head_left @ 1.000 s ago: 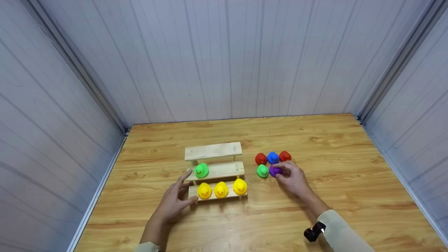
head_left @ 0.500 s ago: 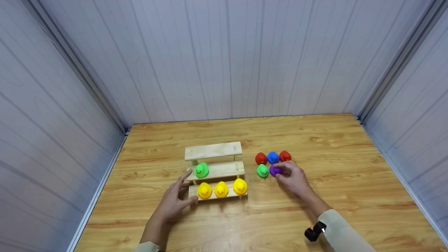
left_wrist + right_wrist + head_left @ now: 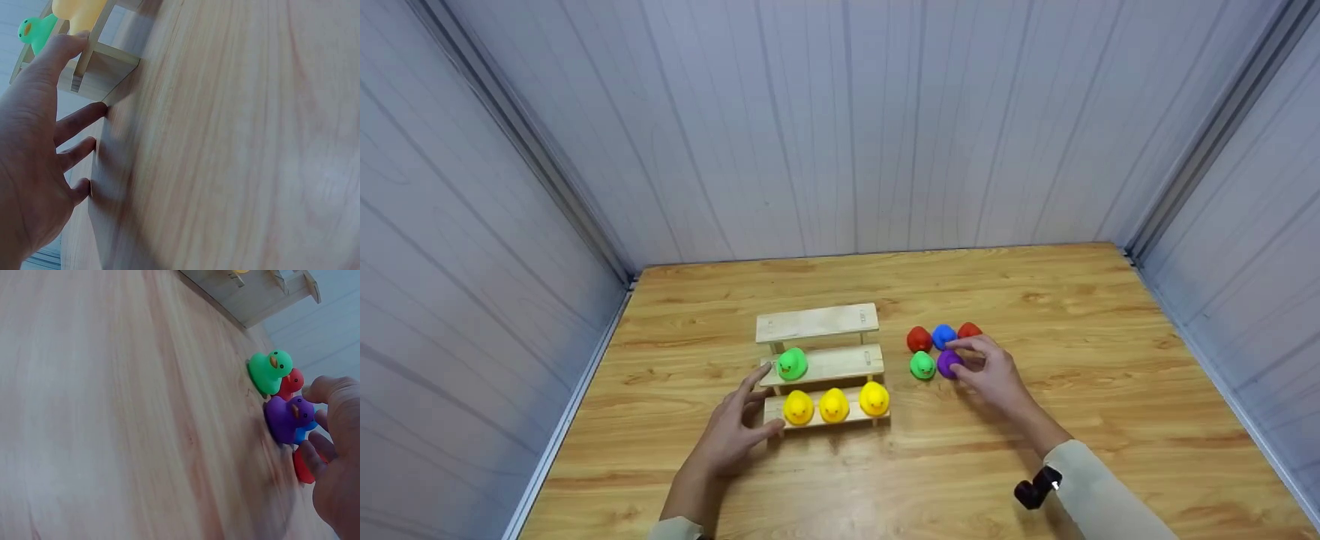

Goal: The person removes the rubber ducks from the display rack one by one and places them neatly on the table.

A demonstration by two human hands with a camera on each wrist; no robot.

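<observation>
A three-tier wooden step rack (image 3: 817, 322) stands left of centre in the head view. Three yellow ducks (image 3: 834, 406) line its front step; one green duck (image 3: 792, 364) sits at the left of the middle step. My left hand (image 3: 729, 431) rests at the rack's left end, fingers spread, thumb touching the front step. My right hand (image 3: 991, 379) hovers around a purple duck (image 3: 287, 417), thumb and fingers apart on either side of it. The duck stands upright on the table; whether a fingertip touches it I cannot tell.
Beside the purple duck stand a second green duck (image 3: 922, 366), a blue duck (image 3: 944, 337) and two red ducks (image 3: 919, 340), one partly behind my right hand. The wooden tabletop (image 3: 1065, 315) ends at pale panel walls (image 3: 855, 127) on the back and sides.
The right hand's index finger has lifted away from the purple duck, spreading from the thumb, so more of the duck shows. The left hand and the rack have stayed still.
</observation>
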